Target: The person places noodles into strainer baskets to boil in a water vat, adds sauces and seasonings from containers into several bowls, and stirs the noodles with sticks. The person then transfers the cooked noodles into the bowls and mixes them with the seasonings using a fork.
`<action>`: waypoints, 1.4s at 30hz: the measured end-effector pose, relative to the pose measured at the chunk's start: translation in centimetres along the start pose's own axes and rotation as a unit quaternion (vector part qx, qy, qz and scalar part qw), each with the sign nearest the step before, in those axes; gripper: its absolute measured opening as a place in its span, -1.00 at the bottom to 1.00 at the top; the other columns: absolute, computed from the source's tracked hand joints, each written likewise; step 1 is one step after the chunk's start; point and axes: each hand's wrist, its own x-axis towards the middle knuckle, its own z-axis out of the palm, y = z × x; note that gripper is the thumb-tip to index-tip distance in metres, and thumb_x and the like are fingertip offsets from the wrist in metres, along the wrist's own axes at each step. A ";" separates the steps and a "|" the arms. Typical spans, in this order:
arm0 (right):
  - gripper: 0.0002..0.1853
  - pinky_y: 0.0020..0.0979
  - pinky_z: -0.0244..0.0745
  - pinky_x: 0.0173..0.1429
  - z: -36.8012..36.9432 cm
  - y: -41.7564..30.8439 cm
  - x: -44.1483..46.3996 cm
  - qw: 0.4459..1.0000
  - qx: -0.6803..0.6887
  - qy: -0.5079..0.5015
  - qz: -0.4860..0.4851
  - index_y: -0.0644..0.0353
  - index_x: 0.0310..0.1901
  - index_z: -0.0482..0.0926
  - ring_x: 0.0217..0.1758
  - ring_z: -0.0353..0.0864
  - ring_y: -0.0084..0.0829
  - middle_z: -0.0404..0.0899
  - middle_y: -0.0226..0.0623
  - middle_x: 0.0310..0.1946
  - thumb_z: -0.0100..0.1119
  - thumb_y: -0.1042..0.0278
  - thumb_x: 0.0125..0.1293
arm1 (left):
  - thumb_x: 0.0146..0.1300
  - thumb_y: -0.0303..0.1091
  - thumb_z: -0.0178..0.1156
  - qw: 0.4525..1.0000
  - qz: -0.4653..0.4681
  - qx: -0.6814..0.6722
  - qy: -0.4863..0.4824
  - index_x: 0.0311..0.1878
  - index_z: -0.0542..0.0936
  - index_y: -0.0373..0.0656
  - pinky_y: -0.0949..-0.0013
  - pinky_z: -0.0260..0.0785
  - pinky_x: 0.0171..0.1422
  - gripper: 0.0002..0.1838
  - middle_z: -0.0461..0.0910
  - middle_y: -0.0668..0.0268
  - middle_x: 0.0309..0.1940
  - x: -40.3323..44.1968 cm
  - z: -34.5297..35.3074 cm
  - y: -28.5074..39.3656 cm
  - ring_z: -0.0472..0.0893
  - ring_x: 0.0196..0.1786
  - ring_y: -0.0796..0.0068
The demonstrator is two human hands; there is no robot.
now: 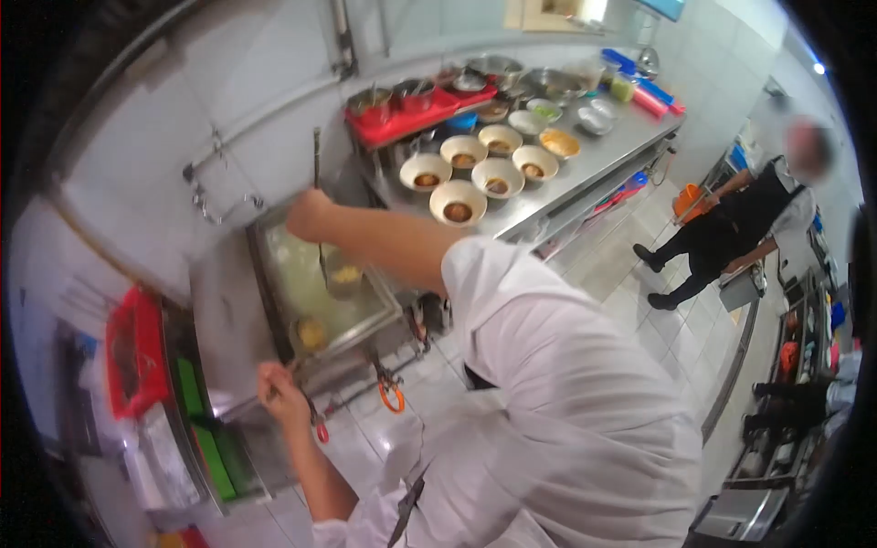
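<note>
My right hand (311, 216) is closed around the long handle of a strainer (343, 281), which holds pale yellow food that looks like noodles. The strainer hangs over a square steel cooking vat (297, 260) filled with cloudy, pale liquid. A second round portion of yellow food (312, 334) sits at the vat's near corner, possibly in another strainer. Close to that corner, my left hand (283, 395) has its fingers curled. Something small and dark shows at its fingers, too blurred to name.
Several bowls (458, 203) with brown sauce stand on a steel table (585, 151). Pots sit on a red tray (388, 132) behind. A person in a dark apron (763, 205) stands at right. A red basket (137, 352) and a wall tap (215, 205) are at left.
</note>
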 end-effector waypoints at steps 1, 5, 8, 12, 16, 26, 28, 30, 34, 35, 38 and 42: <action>-0.86 -0.14 0.53 -0.21 1.3 -0.8 0.0 0.999 0.025 -0.003 0.037 0.06 -0.33 0.77 -0.10 0.71 -0.27 0.74 -0.28 -0.28 0.26 0.39 0.07 | 0.55 -0.02 -0.18 1.000 -0.010 0.002 -0.006 -0.45 0.32 -0.14 0.47 0.01 -0.40 -0.53 0.21 0.47 -0.54 -0.1 0.1 -0.2 0.19 -0.47 0.65; -0.81 -0.05 0.58 -0.13 1.5 3.8 -0.8 0.999 -0.008 -0.038 -0.002 0.08 -0.21 0.73 -0.02 0.70 -0.22 0.72 -0.29 -0.13 0.15 0.32 0.22 | 0.54 0.05 -0.19 0.997 -0.075 -0.001 0.002 -0.45 0.32 -0.14 0.48 -0.02 -0.41 -0.49 0.19 0.48 -0.58 0.1 0.8 2.6 0.18 -0.50 0.66; -0.70 0.00 0.60 -0.13 -4.4 10.5 -2.9 0.991 0.012 -0.109 0.075 0.12 -0.11 0.70 -0.03 0.69 -0.16 0.67 -0.22 -0.03 0.19 0.27 0.13 | 0.53 0.10 -0.22 0.998 -0.062 -0.003 0.016 -0.45 0.33 -0.14 0.48 -0.04 -0.43 -0.46 0.16 0.49 -0.60 0.1 1.1 2.7 0.15 -0.51 0.68; -0.71 -0.08 0.59 -0.16 -9.7 23.9 -5.4 0.978 0.023 -0.209 0.015 0.10 -0.17 0.73 -0.13 0.69 -0.16 0.70 -0.14 -0.19 0.20 0.22 0.09 | 0.54 0.07 -0.21 0.998 -0.068 0.000 -0.005 -0.46 0.32 -0.14 0.48 -0.04 -0.43 -0.47 0.16 0.49 -0.60 0.6 1.2 2.8 0.15 -0.51 0.68; -0.47 -0.15 0.61 -0.14 -13.1 26.9 -13.1 0.941 -0.088 -0.113 0.306 0.16 -0.24 0.75 -0.20 0.72 -0.19 0.73 -0.14 -0.26 0.46 -0.13 -0.14 | 0.54 0.04 -0.20 0.998 -0.056 -0.007 0.005 -0.46 0.31 -0.15 0.48 -0.04 -0.43 -0.49 0.16 0.49 -0.59 0.9 1.7 3.1 0.15 -0.52 0.68; -0.66 -0.15 0.55 0.06 12.4 31.7 -29.0 0.869 0.050 -0.078 0.485 0.17 -0.08 0.68 0.01 0.66 -0.06 0.66 -0.03 -0.07 0.03 0.26 0.20 | 0.54 0.11 -0.26 0.994 -0.102 0.001 0.047 -0.48 0.32 -0.13 0.49 -0.04 -0.45 -0.44 0.21 0.48 -0.59 0.4 1.7 2.5 0.18 -0.53 0.68; -0.66 -0.13 0.53 -0.05 18.5 28.0 -29.2 0.794 0.188 0.100 0.570 0.22 0.01 0.61 -0.04 0.64 -0.10 0.64 0.02 -0.07 -0.10 0.30 0.35 | 0.53 0.14 -0.26 0.994 -0.090 -0.011 0.053 -0.49 0.31 -0.12 0.49 -0.05 -0.46 -0.42 0.20 0.49 -0.60 0.1 1.7 2.3 0.17 -0.53 0.67; -0.64 -0.21 0.51 -0.14 22.8 24.8 -26.4 0.626 0.373 0.248 0.639 0.17 0.08 0.59 -0.15 0.61 -0.25 0.65 -0.11 -0.15 -0.14 0.38 0.36 | 0.52 0.15 -0.26 0.993 -0.095 -0.021 0.062 -0.50 0.30 -0.12 0.49 -0.06 -0.46 -0.42 0.20 0.49 -0.61 -0.3 1.9 1.2 0.17 -0.53 0.67; -0.67 -0.27 0.51 -0.12 26.9 20.1 -19.9 0.472 0.406 0.411 0.665 0.24 0.07 0.60 -0.24 0.62 -0.26 0.65 -0.14 -0.29 -0.06 0.45 0.35 | 0.52 0.15 -0.25 0.993 -0.090 -0.008 0.072 -0.54 0.26 -0.10 0.50 -0.05 -0.46 -0.41 0.19 0.48 -0.62 -0.9 2.1 0.7 0.15 -0.54 0.66; -0.63 -0.26 0.49 -0.02 26.7 18.4 -18.7 0.484 0.363 0.429 0.671 0.21 0.14 0.57 -0.11 0.66 -0.18 0.67 -0.04 -0.16 -0.06 0.43 0.36 | 0.51 0.16 -0.24 0.994 -0.073 -0.006 0.083 -0.53 0.25 -0.09 0.50 -0.04 -0.45 -0.42 0.20 0.48 -0.62 -1.3 2.0 -0.3 0.15 -0.54 0.65; -0.58 -0.21 0.46 0.15 27.6 15.8 -15.9 0.452 0.380 0.469 0.657 0.17 0.23 0.51 0.08 0.60 -0.04 0.60 0.04 0.03 -0.04 0.43 0.35 | 0.51 0.14 -0.21 0.993 -0.060 -0.045 0.089 -0.50 0.25 -0.09 0.50 -0.02 -0.44 -0.45 0.21 0.46 -0.62 -1.9 2.2 0.2 0.17 -0.54 0.64; -0.57 -0.30 0.39 0.27 28.1 17.2 -13.8 0.456 0.381 0.464 0.657 0.33 0.25 0.45 0.22 0.53 -0.11 0.54 0.01 0.15 -0.15 0.39 0.41 | 0.51 0.08 -0.15 0.991 -0.054 -0.066 0.106 -0.47 0.25 -0.11 0.49 0.00 -0.43 -0.49 0.22 0.43 -0.62 -2.4 2.0 -0.6 0.19 -0.53 0.62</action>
